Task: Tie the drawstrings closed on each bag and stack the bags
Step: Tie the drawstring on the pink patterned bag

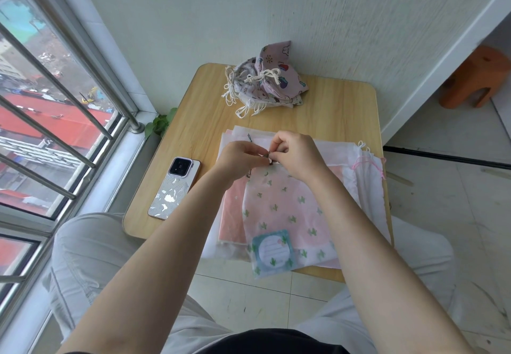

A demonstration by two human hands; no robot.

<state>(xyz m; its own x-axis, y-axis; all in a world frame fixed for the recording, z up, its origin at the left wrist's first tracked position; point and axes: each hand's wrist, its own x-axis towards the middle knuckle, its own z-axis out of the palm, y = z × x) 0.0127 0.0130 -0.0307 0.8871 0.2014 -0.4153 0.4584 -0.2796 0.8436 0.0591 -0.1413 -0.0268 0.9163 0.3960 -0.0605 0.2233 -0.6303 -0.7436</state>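
Note:
A translucent pink bag with green cactus print (287, 212) lies on top of a pile of flat frosted and pink bags (235, 215) on the small wooden table (331, 110). At the bag's gathered mouth, my left hand (240, 157) and my right hand (297, 154) each pinch the thin dark drawstring (269, 157); the knot itself is mostly hidden by my fingers. A stack of tied cloth bags (269, 79) with white cords sits at the table's far edge.
A phone (174, 187) lies face down at the table's left side. A window with metal bars (55, 121) runs along the left, a wall stands behind the table, and an orange stool (475, 79) is on the floor at right. My knees flank the table.

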